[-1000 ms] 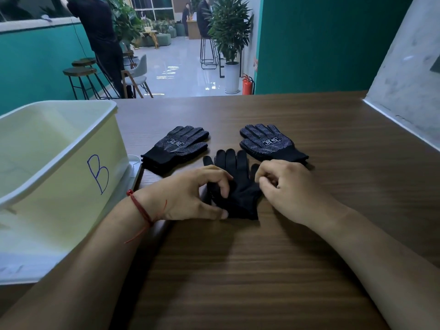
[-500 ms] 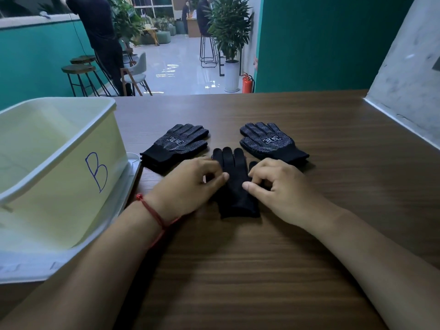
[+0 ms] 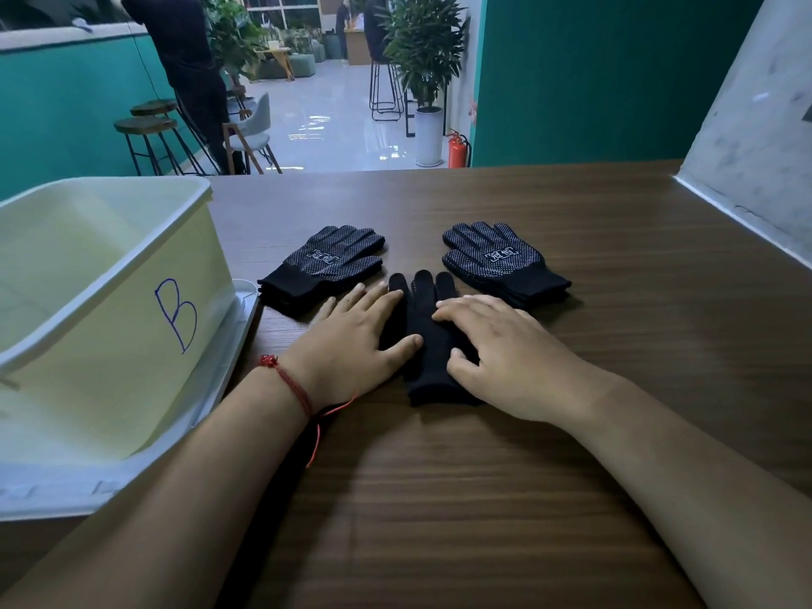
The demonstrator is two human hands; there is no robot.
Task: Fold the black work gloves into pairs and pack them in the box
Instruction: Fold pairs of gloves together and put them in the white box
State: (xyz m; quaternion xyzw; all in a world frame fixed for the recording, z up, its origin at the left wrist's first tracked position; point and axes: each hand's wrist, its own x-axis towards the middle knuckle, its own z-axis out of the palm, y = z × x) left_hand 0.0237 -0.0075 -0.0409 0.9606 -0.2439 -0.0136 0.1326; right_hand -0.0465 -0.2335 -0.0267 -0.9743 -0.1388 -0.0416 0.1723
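Both your hands have flattened out: half a second ago the fingers were curled and pinching at the plain glove, now they lie straight. Your left hand point(image 3: 351, 340) rests palm down, fingers extended, pressing the left edge of the plain glove point(image 3: 424, 301), thumb laid across its palm. Your right hand point(image 3: 505, 349) matches it on the other edge, fingers straight and flat, thumb tip on the fabric near the cuff. Neither hand is gripping anything.

That plain glove lies flat on the table point(image 3: 483, 498), right of the box point(image 3: 110, 327), fingers pointing away from you, cuff toward you. The box has not moved; on its near wall reads a hand-drawn blue "B" point(image 3: 175, 314). Just beside the box's right corner sits the near stack point(image 3: 327, 268), dotted palms up, with a white logo patch whose characters are too small to read. The far stack point(image 3: 496, 259) lies beyond the plain glove from the box, same dots, same unreadable patch. A red string point(image 3: 288, 382) circles your left wrist.
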